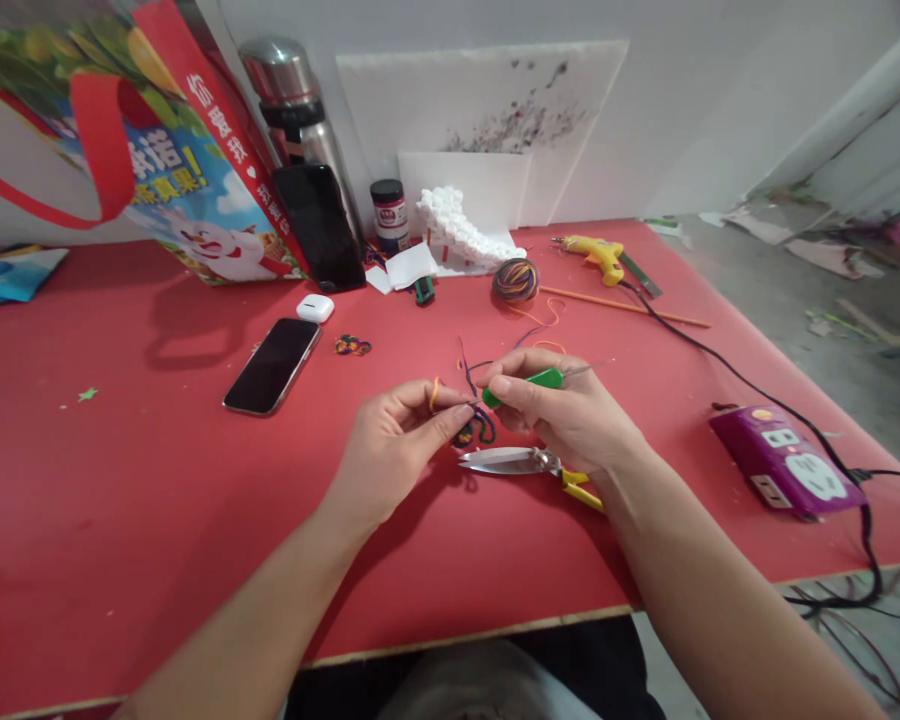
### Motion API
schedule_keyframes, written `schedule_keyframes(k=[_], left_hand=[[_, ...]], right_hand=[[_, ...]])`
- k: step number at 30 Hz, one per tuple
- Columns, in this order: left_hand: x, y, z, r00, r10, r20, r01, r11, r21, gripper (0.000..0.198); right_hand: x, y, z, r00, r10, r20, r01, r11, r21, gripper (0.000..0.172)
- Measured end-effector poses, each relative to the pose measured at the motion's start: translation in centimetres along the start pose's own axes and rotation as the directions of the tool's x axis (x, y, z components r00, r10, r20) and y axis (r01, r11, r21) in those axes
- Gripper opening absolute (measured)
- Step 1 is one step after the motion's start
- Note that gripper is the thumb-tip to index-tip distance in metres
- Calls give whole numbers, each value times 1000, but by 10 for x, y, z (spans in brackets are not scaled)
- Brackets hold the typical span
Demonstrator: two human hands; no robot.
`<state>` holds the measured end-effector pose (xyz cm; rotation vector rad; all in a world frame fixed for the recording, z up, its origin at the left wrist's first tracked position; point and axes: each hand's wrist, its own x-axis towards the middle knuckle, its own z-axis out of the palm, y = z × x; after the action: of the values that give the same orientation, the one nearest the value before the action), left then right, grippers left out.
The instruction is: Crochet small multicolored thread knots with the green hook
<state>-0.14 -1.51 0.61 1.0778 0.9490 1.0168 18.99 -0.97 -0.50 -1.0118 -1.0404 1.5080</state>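
A small dark multicoloured crochet piece hangs from the fingertips of my left hand, pinched between thumb and finger. Orange yarn loops round one of that hand's fingers. My right hand grips a green-handled crochet hook, whose thin tip meets the yarn at my left fingertips. Just below the hands lie scissors with yellow handles, partly behind my right wrist. Loose yarn runs from the work towards a multicoloured yarn ball farther back.
On the red table lie a phone, a white case and a small crocheted piece. A yellow glue gun and purple power strip are at right. A bag and bottle stand behind.
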Motion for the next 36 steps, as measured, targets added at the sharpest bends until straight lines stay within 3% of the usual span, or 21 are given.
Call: schedule_keyframes(k=[6,11,17,26,32,36], left_hand=[[2,-6,0,995,-87,-51,83,993,-88,11],[5,-7,0,982,-186,-25,175,958,-225,24],[5,-6,-1,971,-236,30,233,921,-311,33],[5,-9,-1,970,-241,33,237,910,-340,27],[6,-9,0,975,-223,-15,208,928,-311,26],[5,-6,-1,984,-170,-53,151,955,-256,22]], right_hand=[[-5,-6,7,977,202,71,-191,972,-135,36],[-5,-6,7,986,144,84,-135,985,-109,18],[-4,0,3,981,185,64,-187,982,21,29],[0,0,4,987,154,52,-160,978,133,43],[-3,1,3,995,91,36,-91,996,7,30],[-5,-1,1,998,53,30,-49,990,-131,41]])
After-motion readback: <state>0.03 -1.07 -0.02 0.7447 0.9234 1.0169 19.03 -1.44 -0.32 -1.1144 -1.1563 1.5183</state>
